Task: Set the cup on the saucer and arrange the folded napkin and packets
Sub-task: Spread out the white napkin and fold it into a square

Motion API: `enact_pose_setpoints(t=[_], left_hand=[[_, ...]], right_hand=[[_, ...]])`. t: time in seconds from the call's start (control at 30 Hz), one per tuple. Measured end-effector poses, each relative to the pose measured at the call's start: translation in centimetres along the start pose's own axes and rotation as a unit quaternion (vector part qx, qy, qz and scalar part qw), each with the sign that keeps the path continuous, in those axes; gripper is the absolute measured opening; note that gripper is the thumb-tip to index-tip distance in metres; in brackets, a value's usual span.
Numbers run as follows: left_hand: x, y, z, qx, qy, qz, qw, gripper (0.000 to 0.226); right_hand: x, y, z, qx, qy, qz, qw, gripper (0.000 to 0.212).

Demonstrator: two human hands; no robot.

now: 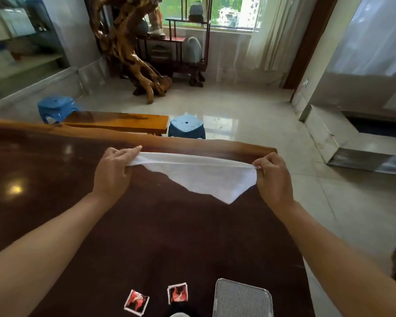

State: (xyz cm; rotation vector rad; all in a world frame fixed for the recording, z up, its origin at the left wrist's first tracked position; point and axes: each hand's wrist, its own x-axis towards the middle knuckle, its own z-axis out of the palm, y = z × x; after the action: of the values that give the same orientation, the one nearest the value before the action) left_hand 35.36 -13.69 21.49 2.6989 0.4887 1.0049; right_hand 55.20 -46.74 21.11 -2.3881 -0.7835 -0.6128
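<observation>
I hold a white napkin (199,177) stretched above the dark wooden table (55,179). My left hand (113,171) pinches its left corner and my right hand (273,177) pinches its right corner. The top edge is pulled straight and the cloth hangs down in a triangle toward me. Two red, white-edged packets lie near the table's front edge: one packet (136,303) on the left and a second packet (177,293) to its right. A small white rounded object (178,315) is cut off at the bottom edge; I cannot tell what it is. No saucer is visible.
A ridged metal tray (241,299) lies at the front right of the table. Beyond the far edge stand a wooden bench (114,122) and two blue stools (186,128) (56,108). The table's right edge drops to a tiled floor (329,191).
</observation>
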Motion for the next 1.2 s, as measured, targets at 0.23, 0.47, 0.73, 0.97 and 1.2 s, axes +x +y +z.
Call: enact_pose_setpoints(t=[0.23,0.47,0.73,0.97,1.2], left_hand=[[-11.3,-6.3,4.5,0.068,-0.397,-0.169,0.899,0.055],[-16.5,-7.9,7.8,0.036,-0.562,-0.217,0.797,0.039],[-13.7,-10.2,12.2,-0.060,-0.431,-0.363,0.824,0.022],[-12.3,-12.8,17.3,-0.067,-0.330,-0.434,0.836,0.022],[-13.2,-15.3,23.3,-0.068,-0.288,-0.458,0.838,0.030]], right_hand=[[-12.8,2.8,6.8,-0.084,-0.271,0.074,0.956,0.021],[-17.6,4.9,10.3,-0.080,-0.410,0.154,0.895,0.020],[-12.7,7.1,14.9,0.077,-0.339,0.334,0.876,0.011],[-8.5,8.0,21.5,0.131,-0.280,0.433,0.847,0.011],[-6.4,9.8,28.1,0.104,-0.273,0.433,0.853,0.012]])
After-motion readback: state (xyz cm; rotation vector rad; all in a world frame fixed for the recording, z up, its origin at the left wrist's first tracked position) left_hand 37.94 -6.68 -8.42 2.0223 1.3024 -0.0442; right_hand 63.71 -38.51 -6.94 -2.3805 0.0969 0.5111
